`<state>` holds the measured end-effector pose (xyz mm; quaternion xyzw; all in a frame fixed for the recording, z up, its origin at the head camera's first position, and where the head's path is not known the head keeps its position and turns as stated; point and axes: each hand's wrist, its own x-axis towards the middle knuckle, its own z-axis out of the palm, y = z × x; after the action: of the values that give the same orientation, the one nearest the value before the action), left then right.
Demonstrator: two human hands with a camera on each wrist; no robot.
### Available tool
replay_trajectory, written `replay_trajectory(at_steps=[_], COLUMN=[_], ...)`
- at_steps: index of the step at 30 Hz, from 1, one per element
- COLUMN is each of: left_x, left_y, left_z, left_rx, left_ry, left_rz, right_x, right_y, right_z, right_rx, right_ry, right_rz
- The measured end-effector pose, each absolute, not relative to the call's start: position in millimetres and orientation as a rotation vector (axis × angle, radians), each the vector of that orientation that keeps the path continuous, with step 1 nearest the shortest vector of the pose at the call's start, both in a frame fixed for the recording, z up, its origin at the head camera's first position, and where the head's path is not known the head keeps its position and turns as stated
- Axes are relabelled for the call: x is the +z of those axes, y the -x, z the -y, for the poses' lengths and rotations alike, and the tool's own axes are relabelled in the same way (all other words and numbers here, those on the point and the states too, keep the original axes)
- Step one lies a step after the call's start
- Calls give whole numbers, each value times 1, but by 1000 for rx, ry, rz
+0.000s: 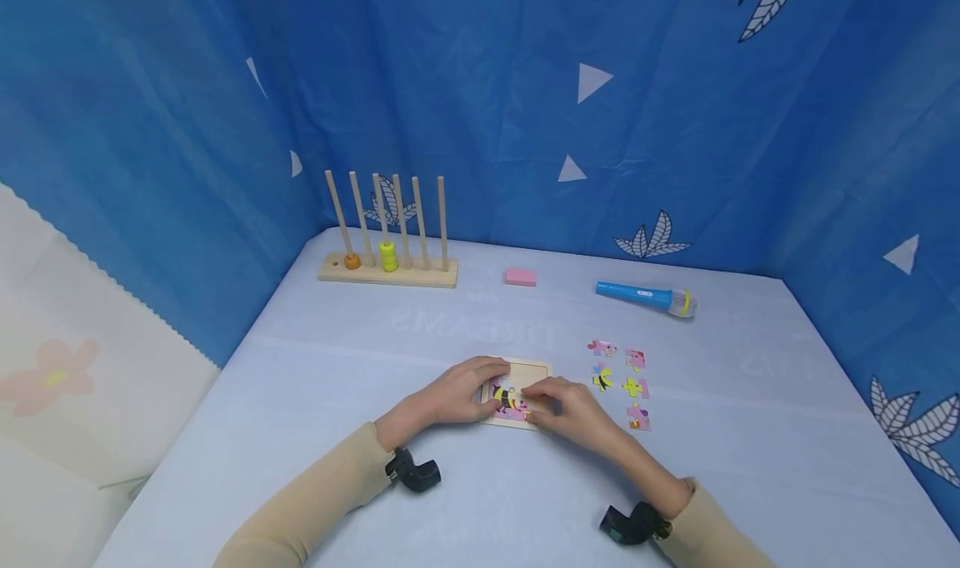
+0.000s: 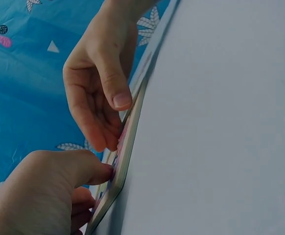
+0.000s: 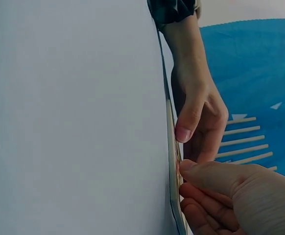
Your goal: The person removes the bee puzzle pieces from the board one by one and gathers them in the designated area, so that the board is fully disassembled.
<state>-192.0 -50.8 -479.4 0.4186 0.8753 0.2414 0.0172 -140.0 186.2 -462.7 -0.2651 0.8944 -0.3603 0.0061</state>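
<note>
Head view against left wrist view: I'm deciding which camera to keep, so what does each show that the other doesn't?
Only the head view shows the peg stand, microphone, pink block and loose pieces.

Only the left wrist view shows a pink leaf printed on the curtain.

Both show the left hand, right hand and puzzle frame.

Puzzle frame [image 1: 530,374] partly hidden by both hands [image 1: 463,390] [image 1: 573,411], the right one's contact perhaps obscured.

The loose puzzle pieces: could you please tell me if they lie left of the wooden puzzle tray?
No, the loose puzzle pieces lie right of the wooden puzzle tray, near the right hand.
</note>
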Motion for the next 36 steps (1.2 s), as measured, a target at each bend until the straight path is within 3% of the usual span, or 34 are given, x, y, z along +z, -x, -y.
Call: replay_trajectory(at_steps=[36], left_x=[-479], left_y=[190], left_z=[50], left_rx=[768], left_ry=[-1276], left_rz=[-2703], right_x=[-469], right_y=[136], right_z=[-176], right_rx=[-1252], right_ry=[859], right_rz=[-2741])
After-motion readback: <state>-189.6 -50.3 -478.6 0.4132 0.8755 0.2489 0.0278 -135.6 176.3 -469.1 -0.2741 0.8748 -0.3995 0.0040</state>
